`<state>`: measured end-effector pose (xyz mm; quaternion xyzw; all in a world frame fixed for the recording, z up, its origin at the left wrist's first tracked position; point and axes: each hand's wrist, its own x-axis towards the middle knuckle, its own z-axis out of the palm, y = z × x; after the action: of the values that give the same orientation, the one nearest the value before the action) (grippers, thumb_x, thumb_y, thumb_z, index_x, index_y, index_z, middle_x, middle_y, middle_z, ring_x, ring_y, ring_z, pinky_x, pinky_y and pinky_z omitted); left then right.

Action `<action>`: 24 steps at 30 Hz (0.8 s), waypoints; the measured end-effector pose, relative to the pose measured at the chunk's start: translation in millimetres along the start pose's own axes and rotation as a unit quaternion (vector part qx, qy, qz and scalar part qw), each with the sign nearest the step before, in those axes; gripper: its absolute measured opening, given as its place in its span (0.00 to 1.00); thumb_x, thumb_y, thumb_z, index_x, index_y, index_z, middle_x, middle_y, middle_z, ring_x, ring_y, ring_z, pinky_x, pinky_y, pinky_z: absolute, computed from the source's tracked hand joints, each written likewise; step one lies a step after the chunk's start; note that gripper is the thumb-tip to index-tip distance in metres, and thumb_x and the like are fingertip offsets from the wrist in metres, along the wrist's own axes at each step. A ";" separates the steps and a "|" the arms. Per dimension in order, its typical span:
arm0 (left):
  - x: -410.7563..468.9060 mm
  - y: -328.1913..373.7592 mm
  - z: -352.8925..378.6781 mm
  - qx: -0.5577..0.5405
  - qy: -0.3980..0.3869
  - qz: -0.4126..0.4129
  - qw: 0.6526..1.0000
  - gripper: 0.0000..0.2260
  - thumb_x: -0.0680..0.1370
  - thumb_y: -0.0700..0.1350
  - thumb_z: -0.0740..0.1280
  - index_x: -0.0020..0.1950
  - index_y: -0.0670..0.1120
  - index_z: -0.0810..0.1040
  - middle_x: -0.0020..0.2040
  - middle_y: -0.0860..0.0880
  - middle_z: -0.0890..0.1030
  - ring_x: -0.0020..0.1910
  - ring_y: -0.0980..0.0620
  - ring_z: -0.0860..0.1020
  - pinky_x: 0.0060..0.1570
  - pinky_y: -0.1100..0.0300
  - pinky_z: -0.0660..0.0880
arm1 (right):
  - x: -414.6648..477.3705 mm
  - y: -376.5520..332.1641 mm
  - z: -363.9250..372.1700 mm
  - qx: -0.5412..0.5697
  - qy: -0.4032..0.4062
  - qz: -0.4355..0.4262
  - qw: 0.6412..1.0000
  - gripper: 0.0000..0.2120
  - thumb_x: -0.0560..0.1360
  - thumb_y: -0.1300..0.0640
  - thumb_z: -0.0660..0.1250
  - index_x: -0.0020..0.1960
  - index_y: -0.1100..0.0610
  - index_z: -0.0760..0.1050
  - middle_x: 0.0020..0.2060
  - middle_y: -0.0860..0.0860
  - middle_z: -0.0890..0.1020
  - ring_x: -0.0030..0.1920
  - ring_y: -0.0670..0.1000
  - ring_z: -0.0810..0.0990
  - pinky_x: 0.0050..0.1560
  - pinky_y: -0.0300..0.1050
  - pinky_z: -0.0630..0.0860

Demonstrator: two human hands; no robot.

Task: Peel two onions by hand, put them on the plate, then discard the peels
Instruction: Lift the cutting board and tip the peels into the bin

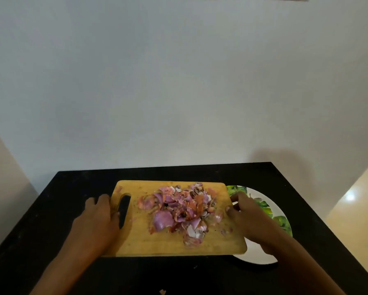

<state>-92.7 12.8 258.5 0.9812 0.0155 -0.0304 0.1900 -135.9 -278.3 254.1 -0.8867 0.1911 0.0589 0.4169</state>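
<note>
A wooden cutting board [140, 241] lies on the black table, with a heap of purple and orange onion peels [178, 211] spread over its middle and right part. My left hand [98, 220] grips the board's left end at the handle slot, thumb on top. My right hand [249, 218] grips the board's right edge, thumb on the wood. Under and behind the right hand sits a white plate [262, 254] with a green leaf pattern, partly covered by the board and my arm. No onions are visible on the plate's exposed part.
The black table [72, 188] stands against a plain white wall, its far edge just beyond the board. A small scrap of peel [162, 291] lies near the table's front edge. Light floor shows to the right of the table.
</note>
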 end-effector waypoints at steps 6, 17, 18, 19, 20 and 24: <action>4.0 7.0 -15.9 0.004 0.011 0.020 1.000 0.20 0.80 0.50 0.58 0.70 0.47 0.59 0.60 0.47 0.66 0.38 0.56 0.72 0.29 0.68 0.65 | -7.9 -14.6 -11.7 0.019 0.014 -0.013 1.000 0.06 0.81 0.56 0.58 0.58 0.53 0.67 0.56 0.53 0.72 0.54 0.52 0.76 0.55 0.52 0.78; 20.8 36.1 -22.4 -0.017 0.048 0.036 0.998 0.15 0.79 0.49 0.60 0.63 0.45 0.65 0.50 0.52 0.61 0.39 0.57 0.70 0.34 0.64 0.65 | 15.5 -19.2 -30.2 0.006 0.030 -0.036 0.999 0.07 0.81 0.55 0.59 0.59 0.51 0.65 0.57 0.52 0.68 0.51 0.48 0.73 0.52 0.47 0.77; 22.5 40.8 -21.9 -0.016 0.049 0.036 0.998 0.15 0.79 0.49 0.60 0.63 0.45 0.65 0.50 0.52 0.61 0.39 0.57 0.70 0.33 0.65 0.65 | 19.4 -18.1 -32.6 0.007 0.028 -0.039 0.999 0.07 0.81 0.55 0.59 0.59 0.51 0.65 0.57 0.52 0.68 0.50 0.48 0.73 0.52 0.46 0.76; 23.2 43.9 -22.1 -0.017 0.050 0.037 0.998 0.15 0.79 0.49 0.60 0.64 0.45 0.65 0.50 0.52 0.61 0.38 0.57 0.69 0.32 0.66 0.64 | 22.5 -16.4 -33.6 0.006 0.027 -0.038 0.999 0.08 0.81 0.55 0.59 0.59 0.52 0.65 0.57 0.52 0.68 0.50 0.48 0.73 0.51 0.46 0.76; 25.8 51.1 -20.7 -0.019 0.053 0.036 0.998 0.16 0.79 0.49 0.60 0.64 0.45 0.64 0.50 0.53 0.61 0.38 0.58 0.69 0.31 0.66 0.63 | 28.3 -12.5 -38.5 0.005 0.032 -0.042 0.999 0.08 0.81 0.55 0.59 0.60 0.53 0.65 0.57 0.52 0.68 0.51 0.48 0.73 0.50 0.45 0.75; 31.7 75.8 -17.0 -0.021 0.065 0.033 0.997 0.20 0.79 0.50 0.60 0.68 0.46 0.63 0.56 0.49 0.66 0.39 0.58 0.68 0.32 0.66 0.62 | 47.9 3.6 -56.3 0.007 0.051 -0.054 0.997 0.07 0.80 0.57 0.61 0.57 0.54 0.67 0.56 0.54 0.71 0.50 0.51 0.75 0.47 0.45 0.74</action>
<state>-57.0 -50.5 300.4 0.9768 -0.0041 0.0404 0.2104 -96.3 -337.2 275.2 -0.8949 0.1639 -0.0103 0.4150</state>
